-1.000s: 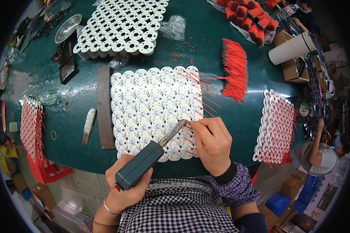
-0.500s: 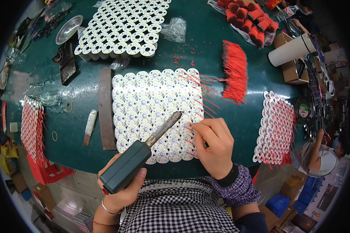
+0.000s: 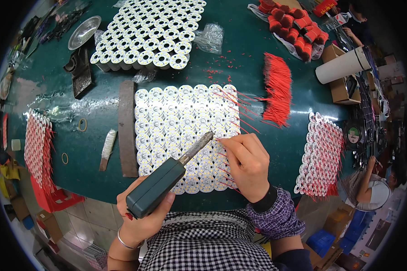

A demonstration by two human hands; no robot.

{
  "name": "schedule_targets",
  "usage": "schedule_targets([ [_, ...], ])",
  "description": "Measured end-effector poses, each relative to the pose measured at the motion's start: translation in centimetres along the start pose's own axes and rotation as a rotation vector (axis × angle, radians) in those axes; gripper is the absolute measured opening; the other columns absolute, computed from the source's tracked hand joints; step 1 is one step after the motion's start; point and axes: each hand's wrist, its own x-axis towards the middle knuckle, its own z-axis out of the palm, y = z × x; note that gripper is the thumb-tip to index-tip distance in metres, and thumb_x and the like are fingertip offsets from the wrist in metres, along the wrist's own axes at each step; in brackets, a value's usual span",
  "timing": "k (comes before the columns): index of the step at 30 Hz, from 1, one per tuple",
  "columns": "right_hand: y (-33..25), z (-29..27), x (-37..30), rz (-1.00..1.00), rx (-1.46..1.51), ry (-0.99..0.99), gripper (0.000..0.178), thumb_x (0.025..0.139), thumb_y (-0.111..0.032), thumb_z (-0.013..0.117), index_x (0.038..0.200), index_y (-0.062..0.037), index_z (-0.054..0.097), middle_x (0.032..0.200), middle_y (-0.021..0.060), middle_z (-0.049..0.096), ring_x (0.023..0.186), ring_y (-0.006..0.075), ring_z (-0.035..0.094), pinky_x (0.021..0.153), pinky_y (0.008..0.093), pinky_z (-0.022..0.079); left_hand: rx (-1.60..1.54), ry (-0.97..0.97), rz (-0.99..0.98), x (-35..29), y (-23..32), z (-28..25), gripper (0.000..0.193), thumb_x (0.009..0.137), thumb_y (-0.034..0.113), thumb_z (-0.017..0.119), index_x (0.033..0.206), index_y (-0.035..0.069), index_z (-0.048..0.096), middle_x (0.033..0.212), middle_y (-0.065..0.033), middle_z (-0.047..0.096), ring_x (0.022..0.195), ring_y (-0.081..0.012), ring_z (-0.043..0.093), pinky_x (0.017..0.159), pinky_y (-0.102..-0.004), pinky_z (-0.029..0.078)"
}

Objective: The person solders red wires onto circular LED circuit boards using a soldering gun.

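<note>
My left hand [image 3: 142, 219] grips a dark green soldering gun [image 3: 156, 187] by its body. The gun's grey metal tip points up and right, down onto a square block of round white LED boards [image 3: 167, 135]. Close to that tip, my right hand [image 3: 249, 165] pinches a thin red wire [image 3: 218, 139] over the boards; its far end is hard to make out. Several red wires stick out from the boards along the block's right side, some partly hidden by my right hand.
A brown bar [image 3: 127, 131] lies along the block's left edge. Behind are more LED boards [image 3: 144, 40]. Loose red wires [image 3: 277, 90] lie at right, with bundled wires [image 3: 298, 27] beyond. Wired boards stand at far left [image 3: 38, 149] and far right [image 3: 321, 153].
My right fingers have moved left and slightly away from me, nearer the soldering gun's tip. The tip stays over almost the same boards. The whole view has shifted slightly.
</note>
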Motion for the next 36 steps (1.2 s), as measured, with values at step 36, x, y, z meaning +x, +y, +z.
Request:
schedule_targets([
  [36,0.07,0.3,-0.22,-0.029,-0.041,-0.003,0.026,0.073,0.009,0.071,0.098,0.0016,0.069,0.085,0.0092,0.059,0.075,0.0248,0.06,0.063,0.0357,0.051,0.109,-0.036,0.069,0.25,-0.59,0.42,0.016,0.074,-0.001,0.078,0.089,-0.004,0.072,0.075,-0.0081,0.062,0.059,-0.0151,0.058,0.052,-0.0274,0.043],
])
